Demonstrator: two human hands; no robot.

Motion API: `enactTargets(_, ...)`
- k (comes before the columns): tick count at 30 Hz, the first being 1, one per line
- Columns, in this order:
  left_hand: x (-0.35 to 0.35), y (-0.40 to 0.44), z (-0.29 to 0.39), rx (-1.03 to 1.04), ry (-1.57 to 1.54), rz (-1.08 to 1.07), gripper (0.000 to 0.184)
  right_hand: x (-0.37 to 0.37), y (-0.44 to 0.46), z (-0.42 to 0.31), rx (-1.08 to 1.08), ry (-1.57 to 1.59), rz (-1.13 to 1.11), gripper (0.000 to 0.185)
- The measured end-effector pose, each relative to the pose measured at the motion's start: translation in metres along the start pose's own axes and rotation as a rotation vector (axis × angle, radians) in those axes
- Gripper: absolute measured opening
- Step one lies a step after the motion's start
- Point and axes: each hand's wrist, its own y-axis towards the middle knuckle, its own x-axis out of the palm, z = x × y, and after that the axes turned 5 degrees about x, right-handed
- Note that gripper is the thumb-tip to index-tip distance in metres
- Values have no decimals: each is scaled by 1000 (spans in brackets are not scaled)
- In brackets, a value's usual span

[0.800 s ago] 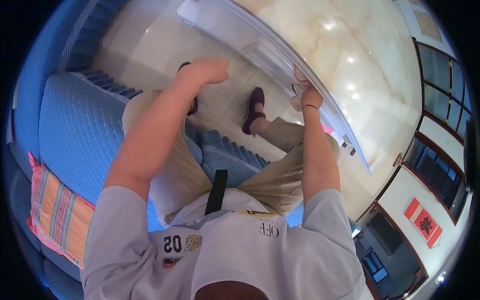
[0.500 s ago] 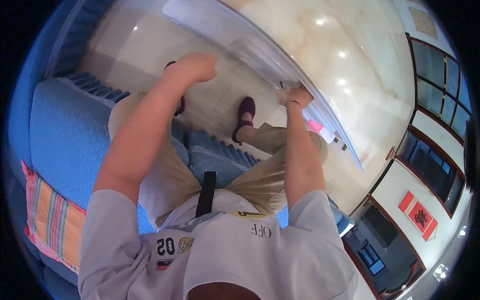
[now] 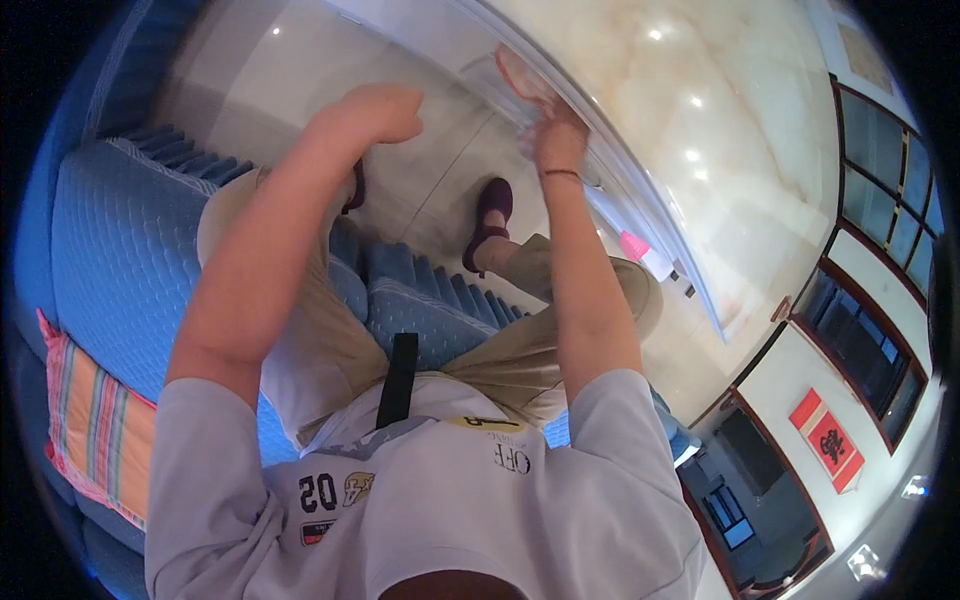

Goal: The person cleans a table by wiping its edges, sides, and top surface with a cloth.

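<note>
- Blue quilted covers dress the sofa [image 3: 130, 240], where the person sits with knees apart.
- Marble-patterned and glossy, the tabletop [image 3: 710, 110] spreads at the upper right, beside a pale drawer-like compartment [image 3: 430, 30].
- The left hand [image 3: 385, 112] is curled into a fist above the tiled floor [image 3: 300, 75], holding nothing visible.
- The right hand [image 3: 560, 140], with a thin band [image 3: 562, 173] at its wrist, reaches into the compartment; its fingers are blurred, so I can't tell whether they grip.
- A reddish-edged shape [image 3: 518, 78] lies just beyond those fingers, perhaps a clear packet or a reflection.
- A pink-and-white item [image 3: 645, 252] sits near the compartment's near end.
- One dark shoe [image 3: 490, 215] shows between the forearms.
- A striped cushion [image 3: 100, 415] lies at the far left, well apart from both hands.
</note>
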Motion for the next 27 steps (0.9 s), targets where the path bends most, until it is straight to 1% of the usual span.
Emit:
enactTargets(1,1,1,-3,-8,7,-4,31,-3,-7,14,9,-128,-105,34)
enactTargets(3,0,2,-2,-21,5,-9,30,-15,-24,33,89,-386,-207,43)
enactTargets(5,-7,-5,3,-8,12,-18,32,-11,-46,55,152,-563,-68,40)
enactTargets(6,-4,-5,-1,-12,6,-19,32,-5,-52,74,146,-565,-73,40)
enactTargets(7,-1,-1,-8,-3,-2,-6,30,2,-56,94,172,-592,41,37)
enactTargets(8,2,2,-13,8,-11,6,30,5,-60,102,199,-620,155,35)
enactTargets(9,2,3,-15,7,-19,4,30,-7,-61,92,193,-625,151,35)
enactTargets(11,-2,4,-14,25,20,-5,31,-43,-57,65,605,272,219,31)
enactTargets(12,-6,2,-14,27,12,-4,31,-44,-59,65,615,434,215,29)
enactTargets(13,-10,-1,-12,42,23,4,31,-42,-63,63,614,424,211,29)
enactTargets(15,-14,-7,-9,61,27,16,31,-37,-71,54,765,942,111,31)
enactTargets(16,-15,-7,-11,42,14,18,32,-53,-73,27,795,1053,80,33)
enactTargets(17,-17,-7,-13,22,3,21,32,-54,-73,23,790,1051,81,33)
enactTargets(19,-8,1,-27,21,-11,43,32,-42,-75,31,1048,1323,-84,36)
enactTargets(20,-2,6,-34,22,-24,60,32,-27,-73,46,1047,1370,-142,44)
enactTargets(21,-1,9,-39,24,-29,59,32,-28,-73,41,1048,1364,-143,44)
enactTargets(23,1,15,-46,38,-44,30,33,-36,-65,19,938,1517,-127,42)
enactTargets(24,2,18,-51,43,-49,30,33,-44,-59,4,938,1510,-123,42)
enactTargets(26,10,21,-56,61,-13,90,32,-68,-48,-26,817,1516,-138,46)
enactTargets(27,5,16,-52,61,-17,86,32,-76,-45,-33,822,1513,-141,46)
